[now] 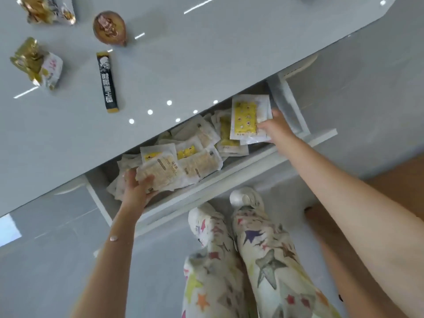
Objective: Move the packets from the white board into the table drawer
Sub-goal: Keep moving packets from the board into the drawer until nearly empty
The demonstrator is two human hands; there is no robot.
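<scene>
Both hands are lowered into the open drawer [241,167], each closed round packets. At the drawer's near-left end, the left hand [137,191] is wrapped round a bundle of pale packets [160,171], with the thumb laid over the top and the fingers curled beneath. The bundle is held low, touching the heap of packets [202,143] that already fills the drawer, most likely so that it can be set down without sliding apart. At the far-right end, a yellow packet [245,117] is pinched by its edge in the right hand [276,128], with what may be a second clear packet behind it. It is held flat and just above the heap, a position judged to suit laying it on the emptier end.

A black stick sachet [107,81], two gold-and-white packets [36,63] and a brown round item [109,27] are left on the glossy tabletop [206,53] above the drawer. Whether these belong to the task cannot be told. No separate white board can be made out. Release of both loads is judged to be the step in hand.
</scene>
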